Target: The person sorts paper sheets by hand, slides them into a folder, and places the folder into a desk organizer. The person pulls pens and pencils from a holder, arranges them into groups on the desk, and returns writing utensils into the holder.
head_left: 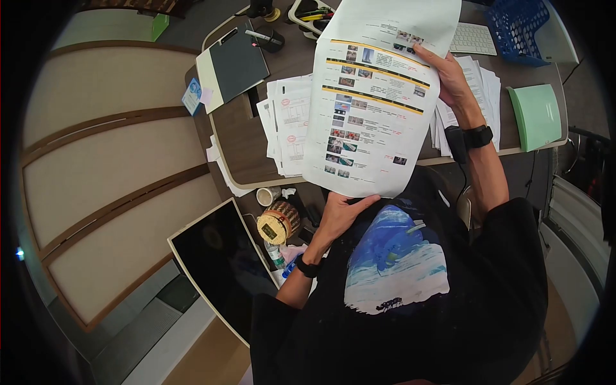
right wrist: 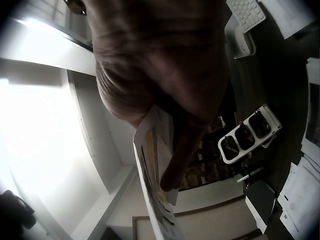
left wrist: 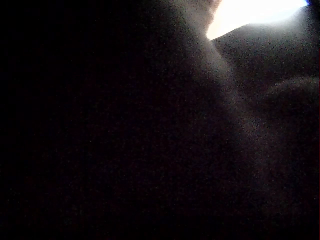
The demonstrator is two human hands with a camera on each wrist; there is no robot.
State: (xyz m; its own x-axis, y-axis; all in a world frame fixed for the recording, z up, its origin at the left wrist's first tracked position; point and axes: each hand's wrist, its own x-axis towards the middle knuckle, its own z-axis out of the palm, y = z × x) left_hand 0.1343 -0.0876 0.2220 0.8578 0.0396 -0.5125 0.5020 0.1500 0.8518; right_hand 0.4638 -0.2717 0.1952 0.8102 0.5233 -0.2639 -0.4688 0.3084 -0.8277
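Observation:
A large printed sheet point(head_left: 378, 128) with small photos, yellow bands and red marks is held up over the desk edge, its top end bending back. My right hand point(head_left: 452, 83) grips its right edge, thumb on the printed face. In the right wrist view, the right hand point(right wrist: 165, 75) pinches the paper point(right wrist: 152, 165), seen nearly edge-on. My left hand point(head_left: 340, 218) holds the sheet's bottom edge, its thumb stretched along it and the other fingers hidden. The left wrist view is almost wholly dark, with one bright patch at the top.
Paper stacks with red stamps point(head_left: 289, 122) lie left of the sheet, and more papers point(head_left: 478, 96) lie right. Around them are a dark folder point(head_left: 237, 67), pen cup point(head_left: 273, 40), keyboard point(head_left: 473, 38), blue basket point(head_left: 520, 29) and green folder point(head_left: 538, 117). A monitor point(head_left: 221, 263) stands at lower left.

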